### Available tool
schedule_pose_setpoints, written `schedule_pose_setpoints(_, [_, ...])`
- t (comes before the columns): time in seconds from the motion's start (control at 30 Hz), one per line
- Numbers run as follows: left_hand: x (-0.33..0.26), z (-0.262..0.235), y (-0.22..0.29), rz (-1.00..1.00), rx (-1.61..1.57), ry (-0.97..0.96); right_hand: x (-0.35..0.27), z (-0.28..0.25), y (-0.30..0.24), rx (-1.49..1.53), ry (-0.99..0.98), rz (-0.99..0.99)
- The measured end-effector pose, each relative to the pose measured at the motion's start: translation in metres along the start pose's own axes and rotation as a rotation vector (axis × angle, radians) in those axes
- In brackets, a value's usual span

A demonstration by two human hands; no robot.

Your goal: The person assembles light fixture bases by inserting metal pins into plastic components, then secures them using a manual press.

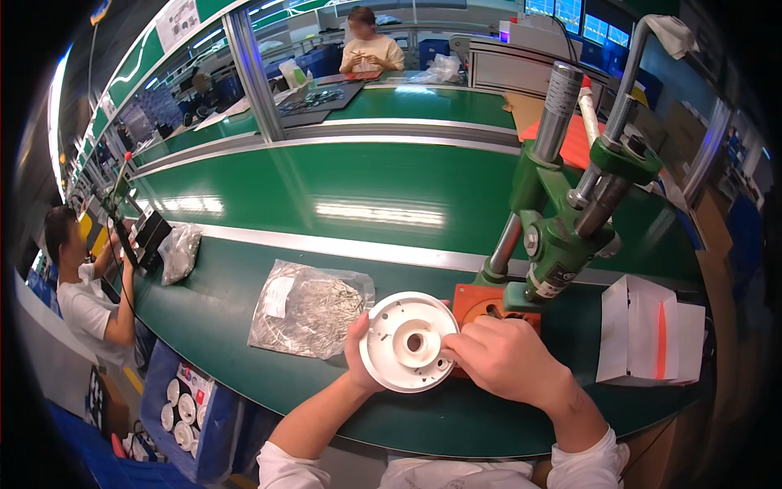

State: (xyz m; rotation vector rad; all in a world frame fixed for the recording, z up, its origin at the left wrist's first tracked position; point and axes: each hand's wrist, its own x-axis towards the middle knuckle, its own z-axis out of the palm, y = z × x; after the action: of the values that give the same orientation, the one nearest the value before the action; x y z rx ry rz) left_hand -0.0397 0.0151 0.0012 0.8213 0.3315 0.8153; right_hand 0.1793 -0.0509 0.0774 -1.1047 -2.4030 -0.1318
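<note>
A white round plastic part (391,361) with a raised ring and a central hole is held above the near edge of the bench. My left hand (357,352) is closed around its left side, thumb on the rim. At the part's right edge, beside a small round hole, the thumb and fingers of my right hand (507,359) are pinched together; whatever they hold is hidden. Just behind the left hand lies a clear plastic bag (305,314) full of thin metal pieces. The orange base (471,300) of a green hand press (570,244) is partly covered by my right hand.
A white box (639,334) with an orange stripe stands right of the press. At lower left, a blue bin (213,424) holds several white round parts. Another clear bag (181,253) lies near a co-worker (94,310) at left. One more person (373,49) sits across the bench.
</note>
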Motion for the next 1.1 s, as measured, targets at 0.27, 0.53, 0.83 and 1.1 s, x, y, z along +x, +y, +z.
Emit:
schedule_pose_setpoints(0.27, [0.001, 0.001, 0.0, -0.021, -0.144, -0.02, 0.003, 0.011, 0.016, 0.296, 0.069, 0.039])
schedule_pose_setpoints(0.53, [0.0, -0.001, 0.0, -0.009, -0.092, 0.011, 0.001, -0.001, -0.006, 0.31, 0.171, 0.237])
schedule_pose_setpoints(0.83, [-0.004, 0.023, -0.011, -0.067, 0.063, -0.086, -0.053, 0.008, -0.023, 1.035, 0.003, 0.831])
schedule_pose_setpoints(1.1, [0.006, 0.007, -0.049, 0.343, 0.876, -0.067, -0.098, 0.002, -0.005, 1.018, 0.054, 0.869])
